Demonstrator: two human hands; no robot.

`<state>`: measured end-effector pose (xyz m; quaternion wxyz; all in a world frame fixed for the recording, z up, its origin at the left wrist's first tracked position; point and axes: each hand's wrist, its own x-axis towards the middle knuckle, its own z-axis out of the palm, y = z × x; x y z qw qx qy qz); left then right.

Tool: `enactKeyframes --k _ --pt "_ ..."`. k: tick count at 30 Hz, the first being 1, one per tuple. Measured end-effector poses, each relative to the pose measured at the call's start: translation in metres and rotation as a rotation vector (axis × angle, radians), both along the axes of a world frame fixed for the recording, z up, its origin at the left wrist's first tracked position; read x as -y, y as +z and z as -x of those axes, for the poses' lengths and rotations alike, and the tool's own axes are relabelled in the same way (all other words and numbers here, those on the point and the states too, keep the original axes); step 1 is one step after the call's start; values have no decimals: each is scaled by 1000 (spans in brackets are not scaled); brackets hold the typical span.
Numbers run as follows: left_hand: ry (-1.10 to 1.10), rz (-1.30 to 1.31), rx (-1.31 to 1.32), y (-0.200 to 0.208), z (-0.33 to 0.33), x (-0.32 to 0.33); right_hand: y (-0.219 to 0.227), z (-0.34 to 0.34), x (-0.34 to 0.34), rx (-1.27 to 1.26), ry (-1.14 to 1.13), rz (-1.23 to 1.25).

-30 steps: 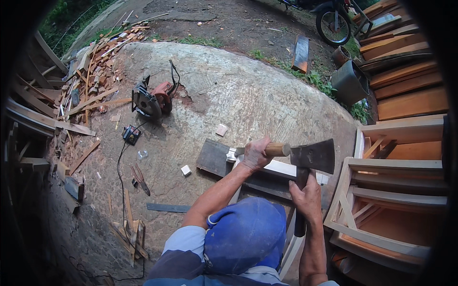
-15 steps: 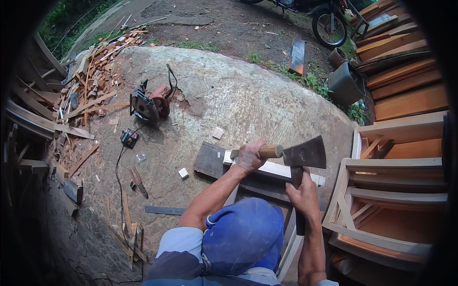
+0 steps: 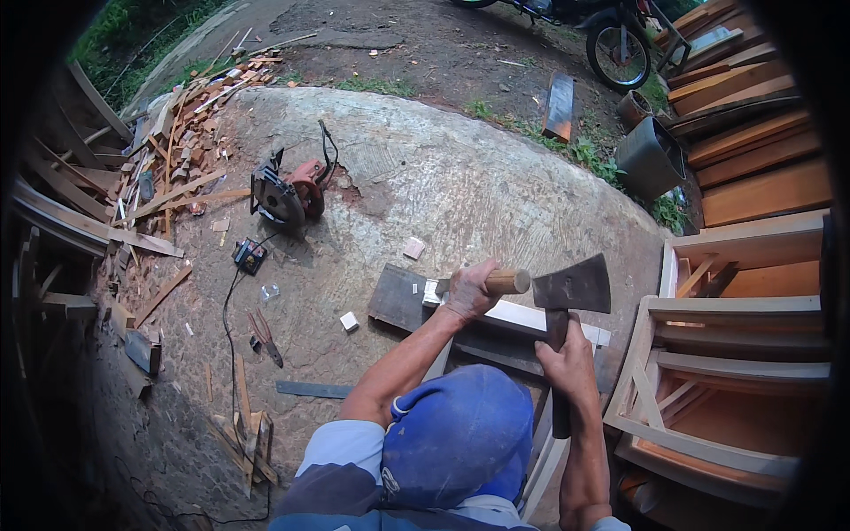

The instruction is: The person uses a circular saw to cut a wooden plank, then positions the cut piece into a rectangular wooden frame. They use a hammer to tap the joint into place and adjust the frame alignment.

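My left hand (image 3: 472, 290) is closed around a chisel, whose wooden handle (image 3: 508, 281) points right. Its blade reaches left onto the end of a pale wooden strip (image 3: 518, 316) lying across a dark board (image 3: 395, 296). My right hand (image 3: 568, 361) grips the dark handle of a hatchet. The hatchet head (image 3: 574, 283) is upright, its blunt side just right of the chisel handle's end, with hardly any gap. A small pale block (image 3: 349, 321) lies on the ground left of the board. My blue cap (image 3: 459, 438) hides part of the work support.
A circular saw (image 3: 292, 190) stands at the far left, with a power strip (image 3: 250, 256) and cord nearer. Pliers (image 3: 266, 338) and a flat metal strip (image 3: 312, 389) lie on the ground. Wooden frames (image 3: 735, 306) stand on the right. Offcuts (image 3: 181, 146) are heaped at the left.
The whole view has shifted slightly, so the scene sits a little farther right. Both hands, the chisel and the hatchet keep nearly the same places relative to the strip.
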<state>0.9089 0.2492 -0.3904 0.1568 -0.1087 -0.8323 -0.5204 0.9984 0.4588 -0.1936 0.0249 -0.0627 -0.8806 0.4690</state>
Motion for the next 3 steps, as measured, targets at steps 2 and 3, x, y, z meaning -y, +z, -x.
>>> enactKeyframes --k 2,3 --pt "7 24 20 -6 -1 0 -10 -3 -9 226 152 -80" --pt "13 35 8 -10 1 -2 -16 0 -15 218 153 -85"
